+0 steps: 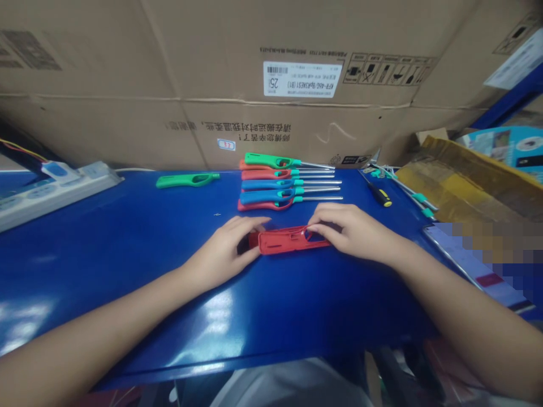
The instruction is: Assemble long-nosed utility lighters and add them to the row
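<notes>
A red plastic lighter shell [285, 241] lies flat on the blue table [127, 249] between my hands. My left hand [227, 249] holds its left end, fingers curled around it. My right hand [350, 229] pinches the shell's right end with thumb and fingertips. Just behind the hands lies a row of several finished long-nosed lighters [275, 181] in green, red and blue, their metal tubes pointing right. A single green lighter shell [186, 180] rests apart to the left.
A big cardboard box [237, 73] walls off the back of the table. A white power strip [51, 186] sits at the far left. A yellow-handled screwdriver [379, 195], loose metal tubes and a flattened carton [470, 181] lie at the right.
</notes>
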`<state>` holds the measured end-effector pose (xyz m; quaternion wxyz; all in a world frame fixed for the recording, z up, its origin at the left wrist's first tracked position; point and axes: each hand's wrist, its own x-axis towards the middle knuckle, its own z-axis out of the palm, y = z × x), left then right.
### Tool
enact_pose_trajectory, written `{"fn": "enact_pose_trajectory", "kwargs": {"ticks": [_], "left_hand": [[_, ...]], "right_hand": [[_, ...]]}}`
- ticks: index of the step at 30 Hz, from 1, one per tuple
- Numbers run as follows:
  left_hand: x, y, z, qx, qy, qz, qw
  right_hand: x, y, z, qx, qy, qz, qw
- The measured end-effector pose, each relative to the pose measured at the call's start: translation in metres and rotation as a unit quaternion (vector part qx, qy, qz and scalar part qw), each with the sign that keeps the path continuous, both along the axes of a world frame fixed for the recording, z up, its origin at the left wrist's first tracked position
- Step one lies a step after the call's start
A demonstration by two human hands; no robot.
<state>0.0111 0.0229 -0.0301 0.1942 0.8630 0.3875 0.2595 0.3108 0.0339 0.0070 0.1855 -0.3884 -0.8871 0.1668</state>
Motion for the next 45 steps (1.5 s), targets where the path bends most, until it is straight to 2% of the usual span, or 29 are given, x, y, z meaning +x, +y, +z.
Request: {"fn": "enact_pose_trajectory", "kwargs": {"ticks": [3, 9, 12, 16, 19, 22, 26, 39, 42, 44, 45], "left_hand": [[-0.001, 0.002, -0.002, -0.011, -0.009, 0.0, 1.0], [-0.002, 0.004, -0.005, 0.003, -0.014, -0.009, 1.0], [-0.001, 0.004, -0.004, 0.007, -0.021, -0.008, 1.0], [0.001, -0.002, 0.005, 0.043, -0.026, -0.026, 0.998], [0.004, -0.011, 0.014, 0.065, 0.002, -0.062, 0.996], [0.007, -0.016, 0.019, 0.059, 0.056, -0.072, 0.994], [0.006, -0.015, 0.017, 0.042, 0.09, -0.059, 0.993], [0.003, -0.007, 0.011, 0.017, 0.053, -0.056, 0.997], [0.002, -0.006, 0.01, 0.022, 0.054, -0.056, 0.997], [0.0, -0.006, 0.011, 0.027, 0.058, -0.055, 0.996], [-0.001, -0.005, 0.012, 0.029, 0.062, -0.055, 0.996]], "right_hand": [[-0.002, -0.003, 0.001, -0.034, -0.04, 0.045, 0.998], [-0.006, -0.008, 0.0, 0.005, -0.125, 0.056, 0.991], [-0.005, -0.007, -0.002, 0.02, -0.119, 0.056, 0.991], [-0.007, -0.006, -0.004, 0.008, -0.112, 0.065, 0.992], [-0.008, -0.006, -0.005, -0.004, -0.108, 0.075, 0.991], [-0.008, -0.007, -0.006, 0.004, -0.112, 0.078, 0.991], [-0.008, -0.007, -0.006, 0.007, -0.105, 0.072, 0.992], [-0.011, -0.006, -0.008, 0.017, -0.095, 0.057, 0.994], [-0.007, -0.002, -0.006, 0.026, -0.05, 0.035, 0.998], [0.003, 0.006, -0.001, 0.066, -0.034, -0.029, 0.997], [0.011, 0.012, 0.002, 0.092, -0.044, -0.084, 0.991]]}}
